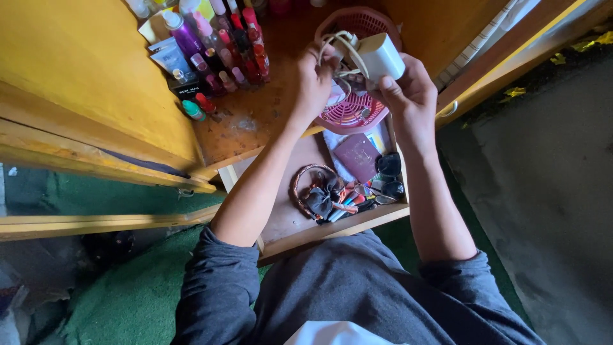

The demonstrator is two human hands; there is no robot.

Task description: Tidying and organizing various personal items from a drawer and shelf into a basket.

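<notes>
My right hand (408,86) grips a white charger block (382,56) held over a pink plastic basket (357,110). A cream cable (338,42) loops from the block to my left hand (314,78), whose fingers pinch the coil. Both hands are raised above an open wooden drawer (300,235). In the drawer lie a maroon booklet (356,155), a woven bangle (305,180), a dark cloth piece (321,198) and several small coloured items.
Several small bottles (220,48) in pink, purple and red stand on the wooden shelf (255,115) left of the basket. A yellow cabinet panel (83,70) fills the left. Green carpet (128,294) covers the floor below; grey floor lies at right.
</notes>
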